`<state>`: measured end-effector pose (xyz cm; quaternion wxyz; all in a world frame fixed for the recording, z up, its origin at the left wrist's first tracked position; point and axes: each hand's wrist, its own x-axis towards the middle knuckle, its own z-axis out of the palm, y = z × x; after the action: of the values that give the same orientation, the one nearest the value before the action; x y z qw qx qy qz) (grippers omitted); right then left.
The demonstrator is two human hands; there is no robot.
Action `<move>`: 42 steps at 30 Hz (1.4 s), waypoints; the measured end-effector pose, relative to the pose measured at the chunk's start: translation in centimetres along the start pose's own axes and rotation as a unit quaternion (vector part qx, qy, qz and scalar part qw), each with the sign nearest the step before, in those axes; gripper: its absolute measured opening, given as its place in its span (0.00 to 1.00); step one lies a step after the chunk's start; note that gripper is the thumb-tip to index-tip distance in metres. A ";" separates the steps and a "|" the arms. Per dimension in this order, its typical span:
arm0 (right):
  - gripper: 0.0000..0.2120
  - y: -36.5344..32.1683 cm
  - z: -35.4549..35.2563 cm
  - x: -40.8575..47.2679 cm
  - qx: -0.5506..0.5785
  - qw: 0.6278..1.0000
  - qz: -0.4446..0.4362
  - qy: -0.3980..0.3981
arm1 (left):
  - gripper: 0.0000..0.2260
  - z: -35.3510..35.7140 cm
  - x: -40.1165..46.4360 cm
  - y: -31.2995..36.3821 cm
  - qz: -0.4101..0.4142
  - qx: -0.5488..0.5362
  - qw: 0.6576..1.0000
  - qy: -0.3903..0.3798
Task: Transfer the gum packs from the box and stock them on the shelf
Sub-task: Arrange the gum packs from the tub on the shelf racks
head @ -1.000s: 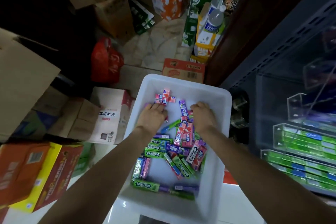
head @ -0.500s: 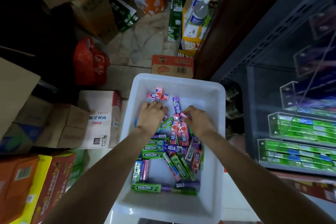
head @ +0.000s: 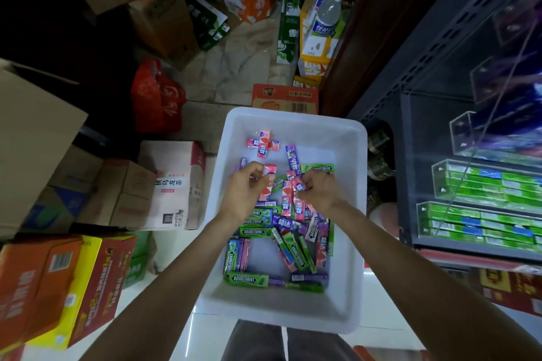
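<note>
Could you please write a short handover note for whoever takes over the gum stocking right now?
Left hand: in the white tub, fingers curled on a pink gum pack.
Right hand: in the tub too, pinching another pink pack.
Most gum packs lie loose and mixed in the tub.
Shelf trays on the right already hold green packs.
Left: lift the pinched packs out, shelve them, then the rest.
</note>
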<state>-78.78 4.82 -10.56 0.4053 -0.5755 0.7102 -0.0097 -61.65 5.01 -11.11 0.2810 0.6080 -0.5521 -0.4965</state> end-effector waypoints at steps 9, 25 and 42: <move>0.08 -1.8 -4.5 -4.6 0.383 0.922 -0.012 0.056 | 0.06 -2.2 -2.1 4.8 -0.110 -0.208 0.972 0.006; 0.05 2.7 -18.5 -17.4 0.449 0.867 -0.157 0.148 | 0.08 6.1 -6.6 23.0 0.093 -0.087 0.973 -0.194; 0.08 33.9 -32.7 -27.7 0.498 0.835 -0.105 0.212 | 0.02 37.5 -15.5 32.5 0.030 -0.201 0.975 -0.089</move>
<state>-125.14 24.36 10.74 0.4728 -0.3511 0.6135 -0.5261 -107.13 19.97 9.26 0.3620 0.4755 -0.4815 -0.6411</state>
